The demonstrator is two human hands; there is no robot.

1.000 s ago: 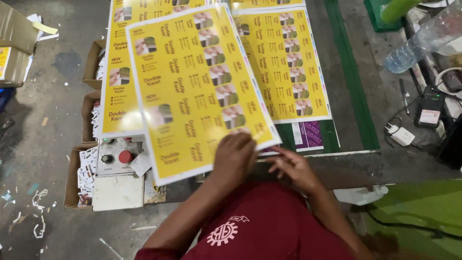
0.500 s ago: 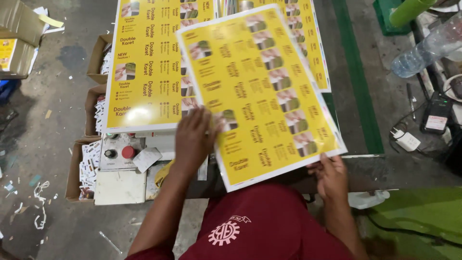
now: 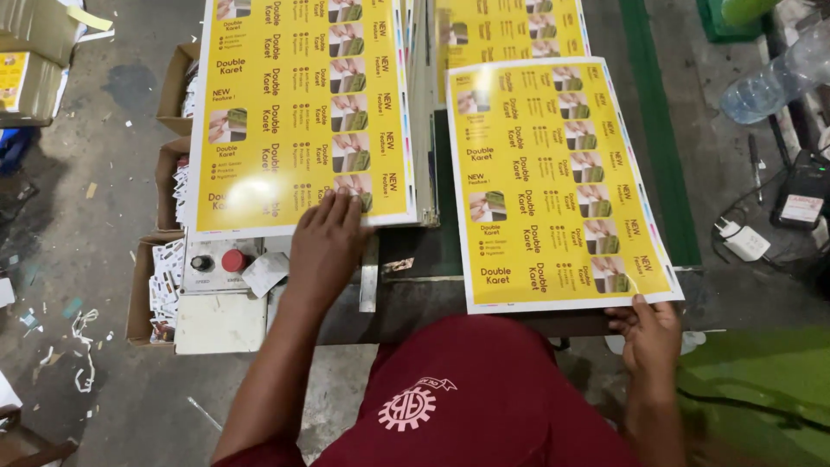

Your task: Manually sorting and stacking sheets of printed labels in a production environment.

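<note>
My left hand (image 3: 326, 245) lies flat, fingers spread, on the near edge of a tall stack of glossy yellow printed sheets (image 3: 298, 112) at the left. My right hand (image 3: 648, 333) pinches the near right corner of a single yellow printed sheet (image 3: 553, 182), which lies flat on the dark green work surface (image 3: 437, 251) to the right of the stack. Another yellow printed sheet (image 3: 510, 30) lies farther back, partly under the single one.
A control box with a black knob and a red button (image 3: 232, 261) sits left of my left hand. Cardboard boxes of small cards (image 3: 160, 285) stand on the floor at left. A plastic bottle (image 3: 769, 82), a charger and cables (image 3: 743, 242) lie at right.
The single sheet has swung from the stack over to the right and come to lie flat. My left hand let it go and settled on the stack's near edge; my right hand moved right with the corner.
</note>
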